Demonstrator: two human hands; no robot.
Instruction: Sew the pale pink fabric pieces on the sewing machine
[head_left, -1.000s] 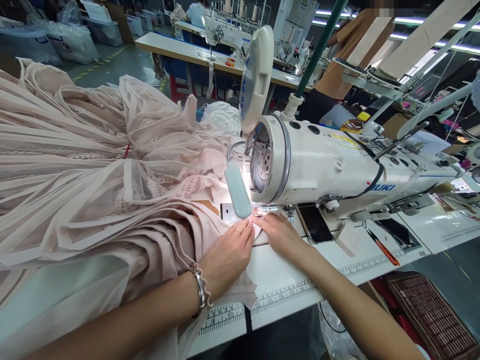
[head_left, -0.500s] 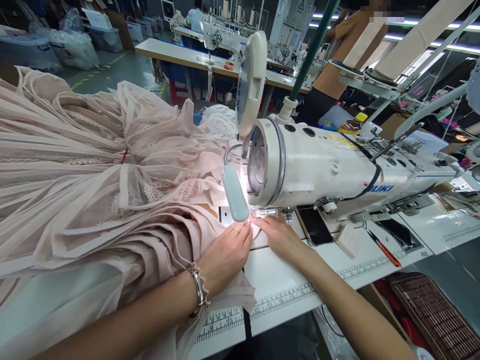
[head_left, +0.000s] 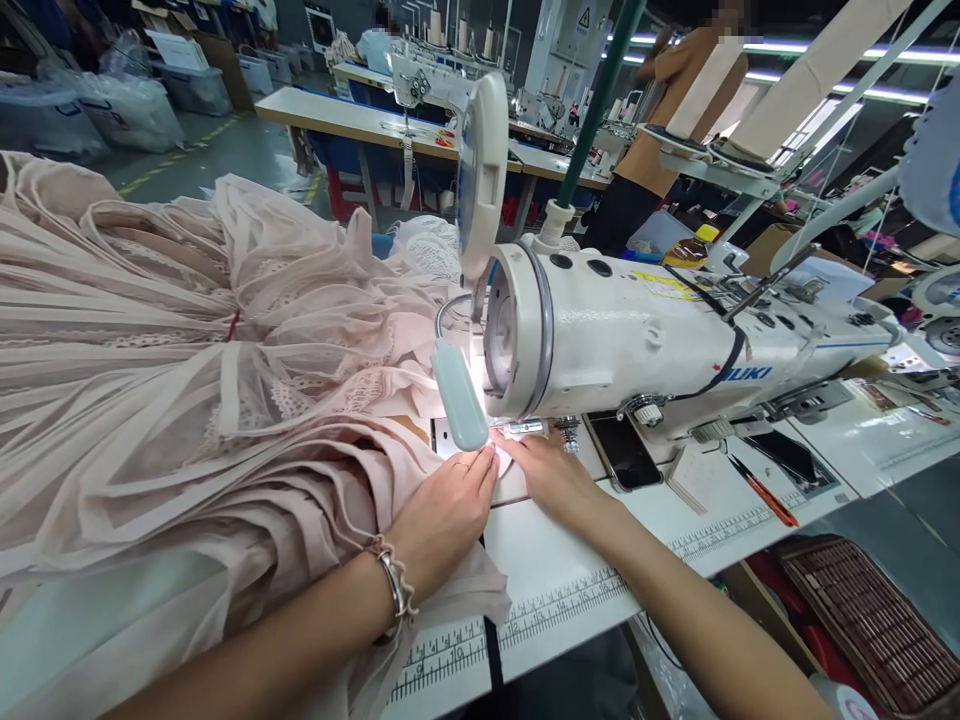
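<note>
A white sewing machine lies across the middle, with a pale green lamp hanging by its needle end. Below the lamp, my left hand has its fingers pressed together on the edge of pale pink fabric. My right hand is just to the right, its fingertips near the presser foot, touching the same fabric; its other fingers are partly hidden under the machine. A large gathered heap of pink fabric with lace trim fills the left side.
On the white table with printed ruler marks lie a phone, cards and orange-handled snips. A woven brown seat is at lower right. A person in an orange-brown top stands behind.
The whole view has shifted slightly, so the machine and table appear a little further left. Both hands remain at the fabric beneath the lamp.
</note>
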